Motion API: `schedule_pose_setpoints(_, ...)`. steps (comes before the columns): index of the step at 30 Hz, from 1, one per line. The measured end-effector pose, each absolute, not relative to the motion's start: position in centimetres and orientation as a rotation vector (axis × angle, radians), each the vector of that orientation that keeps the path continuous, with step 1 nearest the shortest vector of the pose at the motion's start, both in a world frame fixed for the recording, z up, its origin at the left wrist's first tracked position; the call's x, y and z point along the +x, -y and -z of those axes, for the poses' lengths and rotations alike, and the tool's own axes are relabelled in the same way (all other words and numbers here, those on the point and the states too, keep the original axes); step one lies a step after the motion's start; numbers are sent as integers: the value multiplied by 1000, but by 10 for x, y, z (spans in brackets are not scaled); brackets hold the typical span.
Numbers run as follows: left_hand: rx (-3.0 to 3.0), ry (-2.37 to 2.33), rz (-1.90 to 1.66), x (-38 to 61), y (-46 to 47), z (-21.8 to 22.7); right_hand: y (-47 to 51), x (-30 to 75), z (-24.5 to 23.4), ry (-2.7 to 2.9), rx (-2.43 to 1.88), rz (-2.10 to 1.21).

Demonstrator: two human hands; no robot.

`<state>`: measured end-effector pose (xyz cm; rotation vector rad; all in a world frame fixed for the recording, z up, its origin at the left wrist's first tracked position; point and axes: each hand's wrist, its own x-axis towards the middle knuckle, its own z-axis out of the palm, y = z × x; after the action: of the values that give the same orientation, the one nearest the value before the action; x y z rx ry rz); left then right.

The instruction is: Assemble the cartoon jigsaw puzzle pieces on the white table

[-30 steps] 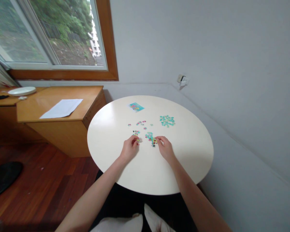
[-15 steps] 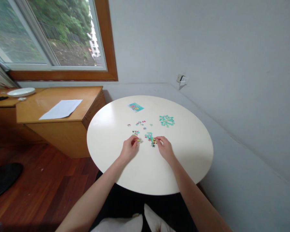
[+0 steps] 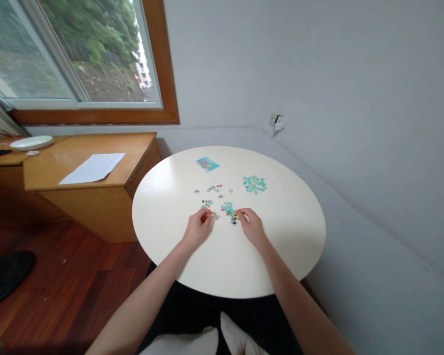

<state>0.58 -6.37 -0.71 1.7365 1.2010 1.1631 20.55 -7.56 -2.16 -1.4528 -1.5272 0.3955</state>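
Over the near middle of the white table (image 3: 222, 266), my left hand (image 3: 199, 228) is closed, thumb and fingers pinching a small yellowish jigsaw puzzle piece (image 3: 213, 216). To its right, my right hand (image 3: 253, 228) pinches a red-and-yellow puzzle piece (image 3: 236, 215) at the edge of a joined cluster of puzzle pieces (image 3: 228, 208). That cluster lies flat between the hands, mostly teal with darker pieces at its lower end. Just beyond my left fingertips is a small group of mixed pieces (image 3: 206, 203). Whether the right-hand piece is locked into the cluster is too small to tell.
Loose pink and green pieces (image 3: 214, 188) lie farther back. A pile of teal pieces (image 3: 254, 184) sits at the right, and a colourful picture card (image 3: 207, 163) near the far edge. Left stands a wooden desk (image 3: 81, 209) with a paper sheet (image 3: 93, 168); a wall socket (image 3: 274, 118) is behind.
The view has shifted very slightly. Both hands keep their pinches, and the puzzle pieces stay where they were on the table.
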Motion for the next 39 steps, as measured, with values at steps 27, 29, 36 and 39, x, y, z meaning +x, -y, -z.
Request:
schedule_pose_setpoints(27,1873,-1459,-762,48,42,-2,75,203,18,1573,-1481,-394)
schedule_pose_setpoints(29,1877,-1469,-758,48,43,-3,76,202,17,1572,-1487,-407)
schedule_pose_setpoints(36,1910,-1539,-725,51,45,-2,76,201,16,1556,-1495,-434)
schedule_pose_setpoints(39,1906,-1537,-714,51,44,-2,76,201,16,1553,-1491,-442)
